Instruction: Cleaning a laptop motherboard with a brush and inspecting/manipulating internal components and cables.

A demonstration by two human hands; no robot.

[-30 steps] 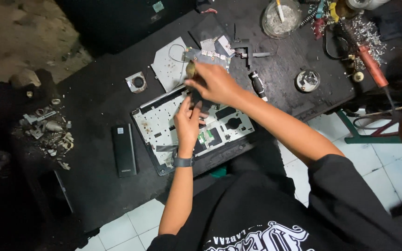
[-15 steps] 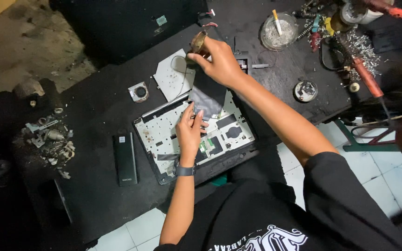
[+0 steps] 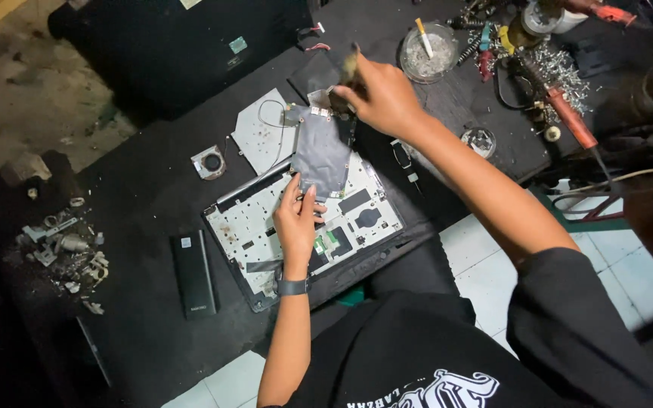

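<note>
— On the dark bench (image 3: 137,189), where is the board (image 3: 320,151)?
— Lifted above the open laptop shell (image 3: 304,227), toward twelve o'clock.
— Who holds it?
— Right hand (image 3: 379,97) pinches its top edge, fingers closed on it. Left hand (image 3: 296,219) touches its lower edge at six o'clock, fingers spread.
— Nearby?
— A fan (image 3: 210,162) at nine o'clock, a battery (image 3: 193,273) at seven.

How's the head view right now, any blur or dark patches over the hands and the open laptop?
Head view: the right hand and the brush-like tool in it are motion-blurred; the left hand, grey sheet and laptop chassis read fairly sharp. Light falls mid-frame; the black table swallows detail, and the left edge and right clutter are dim. No strong glare.
</note>
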